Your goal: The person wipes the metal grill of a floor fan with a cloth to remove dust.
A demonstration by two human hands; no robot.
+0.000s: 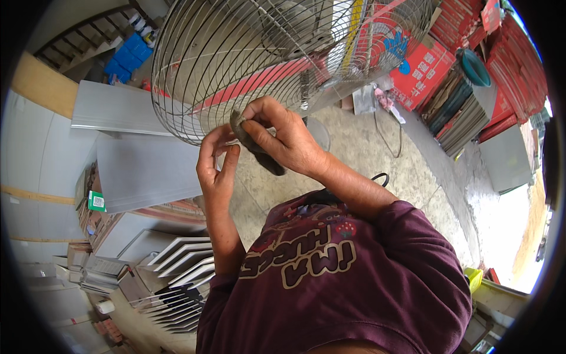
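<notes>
A large fan with a round wire guard [194, 71] fills the upper part of the view, close in front of me. My right hand [286, 133] is closed in a pinch on a dark grey rag [265, 158], which hangs down from the fingers beside the lower rim of the guard. To its left, my left hand [217, 168] is raised, thumb and fingers apart, its fingertips close to the rag. Whether those fingertips touch the rag or the wire rim cannot be made out.
Grey panels [147, 171] lie at the left, above a rack of upright white-edged boards [183, 265]. Blue boxes [130, 56] stand at the far left near a stair railing. Red cartons [421, 74] and stacked tiles [466, 124] stand at the right on the concrete floor [377, 171].
</notes>
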